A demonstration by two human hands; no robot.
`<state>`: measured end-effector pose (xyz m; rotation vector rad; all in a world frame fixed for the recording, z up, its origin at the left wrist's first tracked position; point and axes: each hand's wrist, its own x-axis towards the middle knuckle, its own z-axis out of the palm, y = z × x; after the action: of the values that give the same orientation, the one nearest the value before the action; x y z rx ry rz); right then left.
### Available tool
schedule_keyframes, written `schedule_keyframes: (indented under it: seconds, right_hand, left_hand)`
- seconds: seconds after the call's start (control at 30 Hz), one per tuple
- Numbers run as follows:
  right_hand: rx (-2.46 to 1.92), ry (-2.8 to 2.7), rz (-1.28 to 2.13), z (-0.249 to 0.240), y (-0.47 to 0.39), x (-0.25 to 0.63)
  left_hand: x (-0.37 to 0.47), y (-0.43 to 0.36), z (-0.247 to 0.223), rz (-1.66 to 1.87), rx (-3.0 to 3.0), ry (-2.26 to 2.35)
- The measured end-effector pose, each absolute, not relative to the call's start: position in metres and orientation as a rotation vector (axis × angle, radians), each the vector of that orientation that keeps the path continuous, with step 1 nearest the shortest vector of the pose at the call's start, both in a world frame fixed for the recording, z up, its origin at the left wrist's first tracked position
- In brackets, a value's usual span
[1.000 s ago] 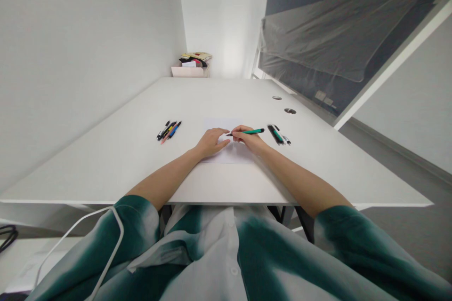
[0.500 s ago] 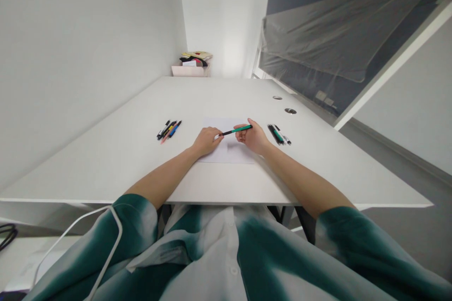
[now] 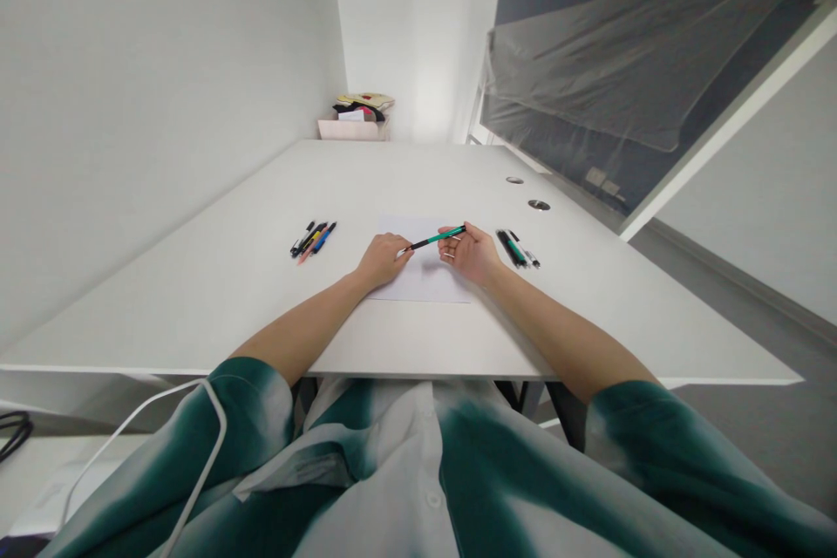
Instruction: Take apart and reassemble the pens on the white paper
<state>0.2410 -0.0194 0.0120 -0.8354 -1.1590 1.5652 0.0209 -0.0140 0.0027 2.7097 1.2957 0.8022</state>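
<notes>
- the slim green-and-black plastic pen [image 3: 435,239] now lies across the gap between the hands. a second ago the right hand [image 3: 477,257] has it in a writing grip; now that grip is undone and the hand is turned partly palm-up.
- left hand [image 3: 383,261]: fingers narrow, closed on the pen's dark pointed end, the hand resting at the left part of the flat white paper sheet [image 3: 425,283].
- right hand: fingers loosely curled and spread a little, the upper ones at the green end. whether they pinch it or only touch it, i cannot tell.
- what this means: the pen looks steadied mainly by the left hand, its shaft slanting above the sheet and not set for marking.
- unmoved on the smooth white table [image 3: 405,340]: a mixed-colour bunch of slim pens [image 3: 314,241] to the left, and a row of black, green and clear pens [image 3: 518,250] just beside the right hand.
</notes>
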Motion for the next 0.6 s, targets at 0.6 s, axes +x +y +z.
schedule_keyframes:
  seconds: [0.6]
  right_hand:
    - [-0.815,-1.135,1.654,0.0159,-0.0234,0.2433]
  left_hand:
    - [0.0167,-0.0109,0.0023,0.791,2.705,1.328]
